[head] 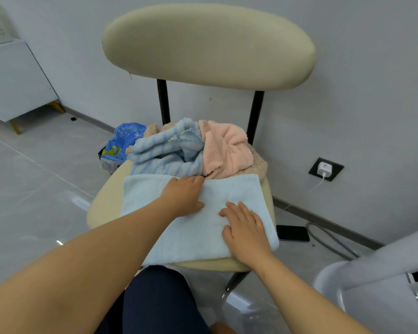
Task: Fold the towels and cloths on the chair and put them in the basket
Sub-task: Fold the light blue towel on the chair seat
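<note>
A light blue towel (155, 189) lies flat on the front of the beige chair seat (104, 203). My left hand (182, 196) rests palm down on its far middle, fingers toward the pile. My right hand (245, 231) presses flat on the towel's right side, fingers spread. Behind the towel sits a crumpled pile: a blue striped cloth (164, 150), a pink cloth (225, 148) and a beige towel (260, 165) underneath. No basket is clearly recognisable in view.
The chair's padded backrest (208, 44) stands against the grey wall. A blue plastic packet (123, 143) lies on the floor left of the seat. A black phone (292, 233) and a cable lie on the floor at right, below a wall charger (325, 168). A white rounded object (372, 276) fills the lower right.
</note>
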{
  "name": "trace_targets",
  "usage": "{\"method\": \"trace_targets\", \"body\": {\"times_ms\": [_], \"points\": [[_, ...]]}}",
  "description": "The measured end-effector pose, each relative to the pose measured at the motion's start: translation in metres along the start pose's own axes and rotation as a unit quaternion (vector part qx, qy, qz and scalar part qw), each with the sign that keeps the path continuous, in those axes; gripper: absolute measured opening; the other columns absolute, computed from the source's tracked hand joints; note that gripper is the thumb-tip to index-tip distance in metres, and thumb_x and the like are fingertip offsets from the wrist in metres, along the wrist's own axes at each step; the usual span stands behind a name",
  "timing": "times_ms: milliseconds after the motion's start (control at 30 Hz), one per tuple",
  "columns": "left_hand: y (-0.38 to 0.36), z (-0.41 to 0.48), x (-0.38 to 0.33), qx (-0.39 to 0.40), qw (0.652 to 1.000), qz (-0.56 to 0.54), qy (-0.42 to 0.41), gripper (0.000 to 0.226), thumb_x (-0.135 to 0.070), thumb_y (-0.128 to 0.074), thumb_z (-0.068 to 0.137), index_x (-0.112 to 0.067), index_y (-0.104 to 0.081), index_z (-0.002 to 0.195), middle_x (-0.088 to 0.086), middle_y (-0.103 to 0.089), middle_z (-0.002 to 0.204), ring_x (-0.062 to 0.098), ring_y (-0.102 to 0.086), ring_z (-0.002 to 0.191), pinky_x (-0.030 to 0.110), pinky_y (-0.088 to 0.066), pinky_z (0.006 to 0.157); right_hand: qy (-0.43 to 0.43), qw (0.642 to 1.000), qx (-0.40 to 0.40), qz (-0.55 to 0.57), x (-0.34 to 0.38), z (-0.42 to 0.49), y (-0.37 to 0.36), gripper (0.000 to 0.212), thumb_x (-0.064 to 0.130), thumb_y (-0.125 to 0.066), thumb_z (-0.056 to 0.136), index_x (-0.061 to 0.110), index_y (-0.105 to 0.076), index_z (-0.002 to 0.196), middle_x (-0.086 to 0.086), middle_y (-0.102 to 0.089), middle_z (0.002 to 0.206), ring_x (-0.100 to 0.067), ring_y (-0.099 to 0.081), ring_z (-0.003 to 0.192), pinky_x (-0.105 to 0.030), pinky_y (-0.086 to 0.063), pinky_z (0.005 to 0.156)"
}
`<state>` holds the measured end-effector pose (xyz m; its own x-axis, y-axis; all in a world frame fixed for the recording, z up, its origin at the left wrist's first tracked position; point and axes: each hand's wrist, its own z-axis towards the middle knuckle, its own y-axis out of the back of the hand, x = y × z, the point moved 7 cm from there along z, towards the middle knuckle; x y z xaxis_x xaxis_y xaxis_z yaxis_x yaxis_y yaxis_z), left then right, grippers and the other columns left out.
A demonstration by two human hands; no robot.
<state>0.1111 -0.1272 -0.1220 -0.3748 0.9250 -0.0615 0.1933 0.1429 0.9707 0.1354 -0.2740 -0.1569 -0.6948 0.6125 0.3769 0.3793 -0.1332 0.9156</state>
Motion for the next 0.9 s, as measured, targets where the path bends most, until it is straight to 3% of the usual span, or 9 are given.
{"method": "trace_targets", "body": {"times_ms": [100, 233, 333, 433, 500, 567, 667, 800, 900], "points": [[-0.004, 0.008, 0.004, 0.018, 0.998, 0.057, 0.012, 0.065, -0.05, -0.054, 0.085, -0.021, -0.033, 0.139, 0.0, -0.043, 0.138, 0.023, -0.04, 0.123, 0.035, -0.032, 0.097, 0.03, 0.999, 0.014, 0.005, -0.007, 0.011, 0.006, 0.054, 0.033, -0.019, 0.081, 0.033, -0.039, 0.131, 0.015, -0.019, 0.154, -0.007, -0.002, 0.144, -0.026, -0.001, 0.113], [-0.007, 0.016, 0.006, 0.099, 0.993, 0.034, 0.047, 0.055, -0.052, -0.058, 0.081, -0.019, -0.044, 0.123, -0.001, -0.054, 0.12, 0.023, -0.048, 0.113, 0.033, -0.033, 0.089, 0.08, 0.995, 0.052, 0.004, -0.017, 0.026, 0.01, 0.035, 0.021, -0.036, 0.093, 0.031, -0.043, 0.126, 0.016, -0.022, 0.152, -0.006, -0.005, 0.144, -0.026, -0.004, 0.114], [-0.006, 0.017, -0.003, 0.126, 0.988, 0.083, 0.036, 0.043, -0.051, -0.057, 0.082, -0.021, -0.054, 0.113, -0.003, -0.055, 0.102, 0.021, -0.049, 0.107, 0.034, -0.029, 0.092, 0.108, 0.991, 0.076, 0.016, -0.025, 0.032, 0.017, 0.039, 0.031, -0.034, 0.086, 0.028, -0.046, 0.124, 0.014, -0.026, 0.152, -0.007, -0.011, 0.144, -0.025, -0.009, 0.113], [-0.007, 0.015, -0.012, 0.096, 0.991, 0.09, 0.001, 0.041, -0.045, -0.058, 0.082, -0.021, -0.055, 0.115, 0.001, -0.053, 0.112, 0.022, -0.045, 0.11, 0.032, -0.029, 0.089, 0.098, 0.992, 0.062, 0.051, -0.026, 0.031, 0.021, 0.034, 0.03, -0.046, 0.088, 0.026, -0.051, 0.121, 0.012, -0.033, 0.149, -0.009, -0.017, 0.143, -0.024, -0.014, 0.111], [-0.01, 0.011, -0.005, 0.095, 0.995, 0.007, 0.021, 0.054, -0.044, -0.062, 0.081, -0.017, -0.046, 0.125, 0.007, -0.045, 0.126, 0.025, -0.044, 0.115, 0.032, -0.036, 0.091, 0.062, 0.996, 0.02, 0.059, -0.027, 0.026, 0.021, 0.03, 0.027, -0.051, 0.09, 0.027, -0.053, 0.12, 0.013, -0.037, 0.146, -0.009, -0.02, 0.142, -0.026, -0.014, 0.111], [-0.013, 0.004, 0.01, 0.109, 0.988, -0.083, 0.065, 0.074, -0.048, -0.066, 0.079, -0.016, -0.033, 0.136, 0.009, -0.036, 0.138, 0.027, -0.041, 0.123, 0.036, -0.038, 0.098, -0.003, 0.996, -0.065, 0.06, -0.031, 0.014, 0.022, 0.033, 0.036, -0.051, 0.089, 0.025, -0.055, 0.119, 0.01, -0.044, 0.139, -0.013, -0.031, 0.136, -0.027, -0.017, 0.108], [-0.021, -0.008, 0.028, 0.131, 0.968, -0.179, 0.119, 0.093, -0.054, -0.071, 0.073, -0.017, -0.024, 0.144, 0.005, -0.033, 0.146, 0.024, -0.038, 0.13, 0.034, -0.035, 0.104, -0.158, 0.966, -0.192, 0.073, -0.037, -0.018, 0.026, 0.039, 0.048, -0.057, 0.083, 0.024, -0.056, 0.114, 0.004, -0.05, 0.121, -0.019, -0.043, 0.117, -0.031, -0.029, 0.098], [-0.031, -0.022, 0.039, 0.142, 0.935, -0.284, 0.156, 0.086, -0.051, -0.076, 0.068, -0.019, -0.041, 0.139, 0.001, -0.043, 0.14, 0.022, -0.044, 0.125, 0.034, -0.037, 0.104, -0.301, 0.91, -0.192, 0.21, -0.031, -0.047, 0.011, 0.033, 0.044, -0.06, 0.085, 0.019, -0.044, 0.098, -0.001, -0.048, 0.104, -0.022, -0.051, 0.093, -0.039, -0.048, 0.079], [-0.027, -0.032, 0.036, 0.127, 0.893, -0.403, 0.154, 0.069, -0.045, -0.079, 0.066, -0.022, -0.054, 0.126, 0.0, -0.056, 0.123, 0.021, -0.053, 0.112, 0.038, -0.044, 0.099, -0.293, 0.915, -0.158, 0.228, -0.022, -0.046, 0.01, 0.029, 0.042, -0.056, 0.088, 0.019, -0.04, 0.096, 0.003, -0.044, 0.1, -0.02, -0.051, 0.089, -0.036, -0.047, 0.074]]}}
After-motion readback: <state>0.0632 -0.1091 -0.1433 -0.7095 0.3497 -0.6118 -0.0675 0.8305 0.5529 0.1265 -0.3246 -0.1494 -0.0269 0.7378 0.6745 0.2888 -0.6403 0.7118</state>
